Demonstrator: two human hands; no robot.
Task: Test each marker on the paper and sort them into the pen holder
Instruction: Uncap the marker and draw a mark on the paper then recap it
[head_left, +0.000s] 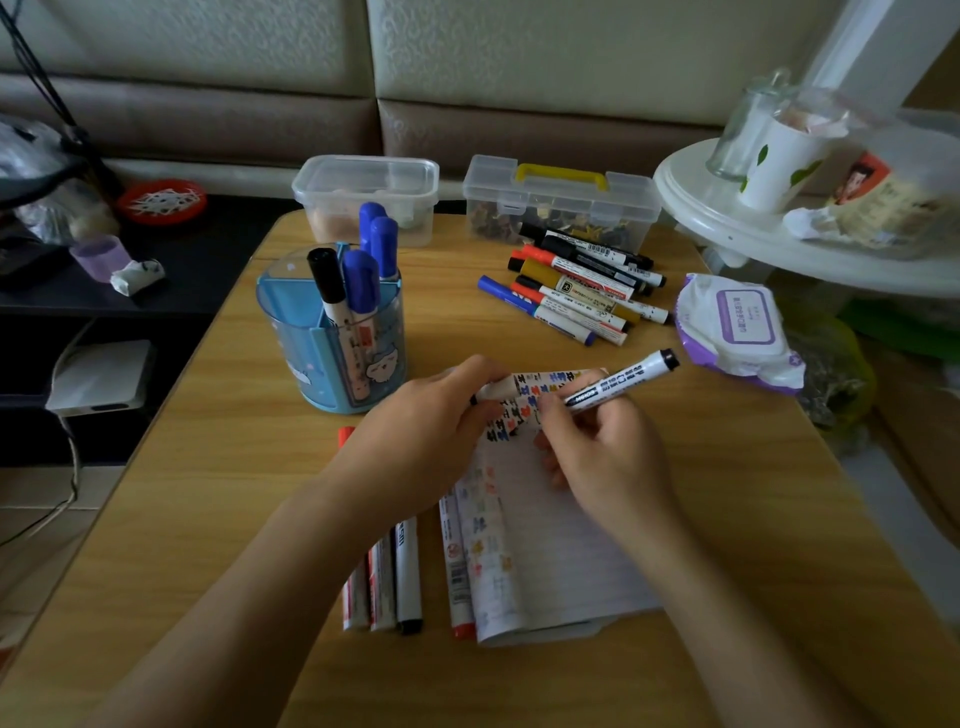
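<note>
White-barrelled black marker (618, 387) in right hand (608, 457): white lettering on a black band, inverted, not reliably legible. White lined paper (561, 545) between the hands: small coloured handwritten characters, unreadable. White red-ended marker (457, 582) beside the forearm of the left hand (426, 421): barcode, round prohibition sign.

A white, black-ended marker (618, 387) is held tilted over the scribbled paper (561, 545). Four capped markers (358, 280) are stood in the blue pen holder (332, 343).

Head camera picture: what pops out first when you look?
Two hands in the middle: the right hand grips a black marker over scribbled paper, the left hand grips a white marker-like tube. Behind left, a blue pen holder holds blue and black markers.
</note>
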